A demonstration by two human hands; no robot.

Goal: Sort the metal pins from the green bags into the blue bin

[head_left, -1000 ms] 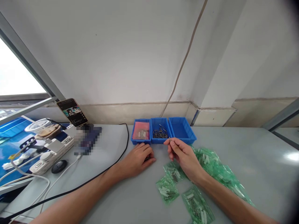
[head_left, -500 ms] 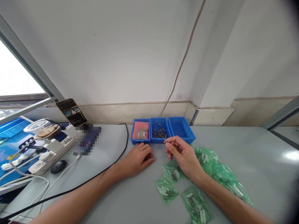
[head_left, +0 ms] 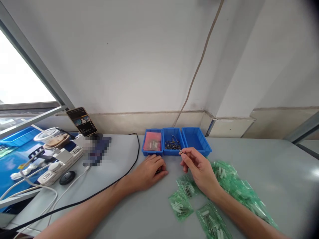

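Note:
My right hand [head_left: 196,167] pinches a small metal screw [head_left: 180,151] between thumb and forefinger, just in front of the middle blue bin [head_left: 173,152]. Dark metal screws [head_left: 172,144] lie heaped in that bin. On the table before the left blue bin [head_left: 152,153] rests my left hand [head_left: 151,171], its fingers curled under; whatever they hold, if anything, is hidden. A pink bag [head_left: 152,138] with small pale parts sits in the left bin. Several green plastic packets [head_left: 180,205] of metal and white parts lie below and beside my right wrist.
The right blue bin [head_left: 196,139] stands against the others by the wall. A larger pile of green bags [head_left: 245,191] lies right of my forearm. A black cable [head_left: 99,192] runs beside my left arm; a phone [head_left: 81,121], power strip [head_left: 59,166] and black mouse-like object [head_left: 67,178] are at left.
The whole view has shifted slightly, so everything appears a little further right and lower. Both hands keep nearly the same place and grip; the screw tips slightly in my right fingers.

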